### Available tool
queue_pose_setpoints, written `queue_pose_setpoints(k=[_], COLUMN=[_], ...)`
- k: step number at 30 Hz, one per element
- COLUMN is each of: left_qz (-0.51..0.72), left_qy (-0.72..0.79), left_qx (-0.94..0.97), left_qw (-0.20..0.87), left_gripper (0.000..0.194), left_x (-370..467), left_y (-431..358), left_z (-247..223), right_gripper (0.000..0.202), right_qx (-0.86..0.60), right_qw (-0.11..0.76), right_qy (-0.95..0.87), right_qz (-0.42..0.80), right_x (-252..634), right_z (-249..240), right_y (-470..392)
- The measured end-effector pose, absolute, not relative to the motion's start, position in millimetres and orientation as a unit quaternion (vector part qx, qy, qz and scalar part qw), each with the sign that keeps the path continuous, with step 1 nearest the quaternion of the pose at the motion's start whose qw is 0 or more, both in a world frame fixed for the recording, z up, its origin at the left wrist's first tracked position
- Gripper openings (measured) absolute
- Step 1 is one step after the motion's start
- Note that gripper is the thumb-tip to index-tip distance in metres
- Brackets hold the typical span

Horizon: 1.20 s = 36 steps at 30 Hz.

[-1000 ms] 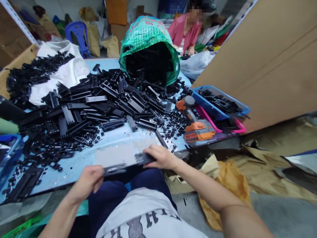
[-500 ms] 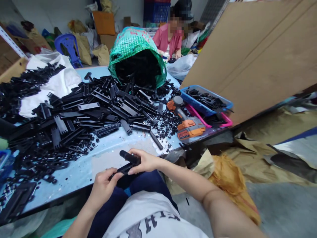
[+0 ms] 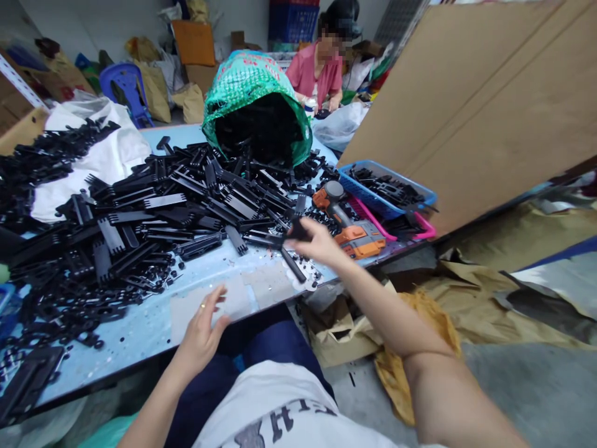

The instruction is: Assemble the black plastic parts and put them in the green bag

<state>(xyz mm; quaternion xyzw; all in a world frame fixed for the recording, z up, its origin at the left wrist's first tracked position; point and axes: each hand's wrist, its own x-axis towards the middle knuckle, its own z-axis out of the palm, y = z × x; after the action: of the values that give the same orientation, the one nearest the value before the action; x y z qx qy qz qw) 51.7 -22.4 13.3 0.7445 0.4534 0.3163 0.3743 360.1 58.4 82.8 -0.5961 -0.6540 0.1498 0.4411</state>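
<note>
My right hand (image 3: 313,239) is closed on a black plastic part (image 3: 297,230), blurred by motion, above the small screws and black bits on the table. The orange and grey cordless drill (image 3: 357,233) lies just to its right, and a black rod (image 3: 293,264) is just below it. My left hand (image 3: 205,326) holds nothing, its fingers apart, over the grey sheet (image 3: 191,308) at the table's front edge. A large heap of black comb-like parts (image 3: 163,201) lies beyond both hands.
A green woven sack (image 3: 252,74) spills black parts at the back. The blue basket (image 3: 420,193) and pink basket (image 3: 429,231) stand at the right, beside a large cardboard sheet (image 3: 476,93). Across the table sits a person (image 3: 317,68). Blue table edge (image 3: 112,358) runs along the front.
My right hand has moved forward and right from my lap with a black part. My left hand has let go and opened, staying near the table edge.
</note>
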Motion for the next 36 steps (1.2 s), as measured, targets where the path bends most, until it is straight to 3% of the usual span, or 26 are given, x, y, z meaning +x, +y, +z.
queue_pose_setpoints(k=[4,9,14,17,20,24,31,36], left_qz=[0.317,0.307,0.311,0.28,0.246,0.227,0.151,0.238], left_qy=[0.548,0.602,0.696,0.788,0.864,0.907,0.932,0.913], left_qx=[0.716,0.706,0.646,0.545,0.431,0.345,0.323,0.328], left_qw=[0.294,0.213,0.038,-0.06,-0.082,-0.085,0.058,0.05], left_gripper=[0.052,0.049,0.044,0.035,0.03,0.031,0.04,0.036], left_x=[35.2,10.3,-42.6,-79.2,-112.0,-153.6,-191.1,-175.2], left_y=[-18.4,-18.0,11.0,38.1,65.7,90.7,118.1,119.5], left_z=[-16.3,-34.1,-17.4,-2.0,8.2,13.7,9.8,15.7], right_gripper=[0.053,0.066,0.066,0.072,0.077,0.061,0.056,0.05], right_qx=[-0.765,-0.836,-0.785,-0.704,-0.616,-0.545,-0.525,-0.527], right_qw=[0.386,0.338,0.394,0.394,0.37,0.321,0.281,0.321], right_qy=[-0.509,-0.425,-0.465,-0.585,-0.695,-0.772,-0.778,-0.717], right_qz=[-0.08,-0.081,-0.113,-0.08,-0.035,0.064,0.2,0.323], right_x=[471.4,557.0,517.4,454.8,394.6,341.2,294.8,268.0], right_z=[122.9,130.8,105.4,89.6,71.4,42.5,0.2,-12.8], right_y=[116.8,166.2,173.3,147.9,117.9,87.5,60.6,53.8])
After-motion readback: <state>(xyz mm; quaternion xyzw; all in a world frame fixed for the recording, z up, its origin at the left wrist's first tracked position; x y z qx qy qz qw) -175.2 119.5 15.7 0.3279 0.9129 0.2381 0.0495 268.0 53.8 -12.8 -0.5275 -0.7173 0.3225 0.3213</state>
